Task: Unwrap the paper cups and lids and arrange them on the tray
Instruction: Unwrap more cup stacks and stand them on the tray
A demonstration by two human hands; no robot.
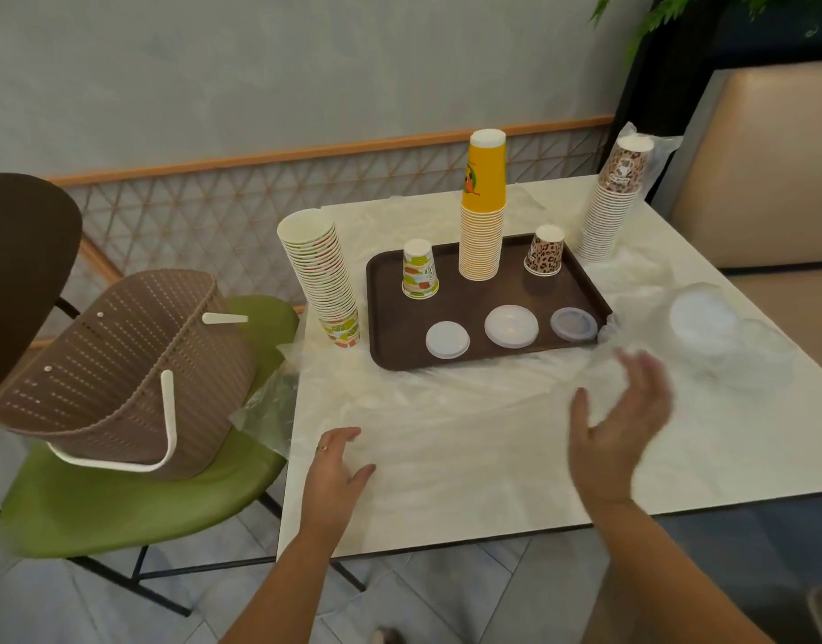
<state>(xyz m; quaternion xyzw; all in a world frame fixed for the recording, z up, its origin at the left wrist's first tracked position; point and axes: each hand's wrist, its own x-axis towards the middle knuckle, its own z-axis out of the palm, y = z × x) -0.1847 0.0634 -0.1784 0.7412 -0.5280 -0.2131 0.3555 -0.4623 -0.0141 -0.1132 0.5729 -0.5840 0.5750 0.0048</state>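
Observation:
A brown tray lies on the white table. On it stand a green-patterned cup, a tall yellow cup stack and a leopard-print cup, all upside down. Three lids lie in a row along its near side. A leaning green-patterned stack stands left of the tray, a leopard-print stack behind its right corner. My left hand rests open on clear plastic wrap. My right hand hovers open and blurred over the wrap, holding nothing.
A pile of lids in clear plastic lies right of the tray. A brown woven basket is tilted on a green chair to the left. A beige bench stands at the right, a wall behind.

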